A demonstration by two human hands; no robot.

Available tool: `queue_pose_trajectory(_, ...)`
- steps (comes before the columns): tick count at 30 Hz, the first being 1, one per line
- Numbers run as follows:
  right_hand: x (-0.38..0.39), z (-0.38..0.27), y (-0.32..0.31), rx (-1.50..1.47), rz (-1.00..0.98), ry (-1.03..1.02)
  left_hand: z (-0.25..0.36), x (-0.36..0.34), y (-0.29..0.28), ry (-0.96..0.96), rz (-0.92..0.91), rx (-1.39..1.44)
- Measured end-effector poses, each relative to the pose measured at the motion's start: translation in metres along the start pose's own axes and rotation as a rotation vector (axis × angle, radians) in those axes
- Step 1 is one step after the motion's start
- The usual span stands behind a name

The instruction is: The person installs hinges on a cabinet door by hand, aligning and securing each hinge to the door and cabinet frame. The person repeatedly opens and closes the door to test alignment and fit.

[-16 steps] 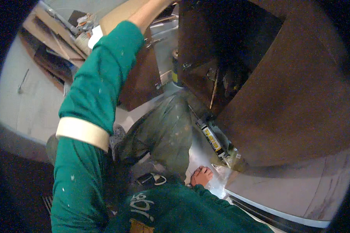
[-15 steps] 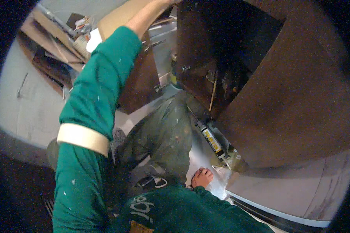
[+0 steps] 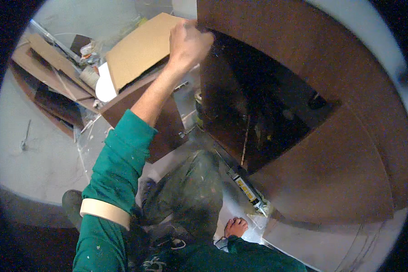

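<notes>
My left hand [image 3: 190, 43] is raised at the top left corner of a dark brown cabinet [image 3: 276, 54], fingers closed round the edge of its side panel. On that forearm sits a roll of masking tape [image 3: 105, 212], worn over the green sleeve like a cuff. Low in the picture, my right hand [image 3: 235, 226] rests against a pale surface, with nothing seen in it; its fingers lie side by side. Just above it a sealant cartridge [image 3: 246, 188] in a caulking gun lies aslant along the cabinet's lower edge, nozzle toward that hand. The cabinet's inside is dark and hard to make out.
Left of the cabinet stands a brown door panel [image 3: 163, 129] with metal hinges. Behind it lean a tan board [image 3: 142, 47] and several brown offcuts [image 3: 54, 68], with clutter and a white round-ended piece [image 3: 105, 84]. My bent knee [image 3: 199, 172] is close to the cabinet.
The view has tilted up, bringing my whole left hand and the cabinet's top into sight. The left hand stays at the cabinet's edge. My right hand stays low beside the cartridge.
</notes>
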State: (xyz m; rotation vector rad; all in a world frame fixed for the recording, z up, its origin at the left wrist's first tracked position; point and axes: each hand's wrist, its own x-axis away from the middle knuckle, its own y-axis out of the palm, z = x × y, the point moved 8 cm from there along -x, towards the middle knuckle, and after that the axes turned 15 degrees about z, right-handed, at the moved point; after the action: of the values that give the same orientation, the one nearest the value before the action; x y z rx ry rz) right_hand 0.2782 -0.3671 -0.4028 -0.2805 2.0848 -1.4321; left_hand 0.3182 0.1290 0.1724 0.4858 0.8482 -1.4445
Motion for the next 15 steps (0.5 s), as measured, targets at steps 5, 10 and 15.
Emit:
queue_pose_trajectory(5,-0.002,-0.003,-0.008,-0.039,-0.014,0.031,0.004,0.002,-0.004,0.011,0.034,-0.024)
queue_pose_trajectory(10,0.002,0.004,0.009,-0.028,-0.048,0.033,-0.003,0.003,0.005,0.065,0.016,0.115)
queue_pose_trajectory(15,0.014,0.008,0.024,0.028,-0.020,-0.023,0.002,0.011,-0.008,0.232,0.224,0.180)
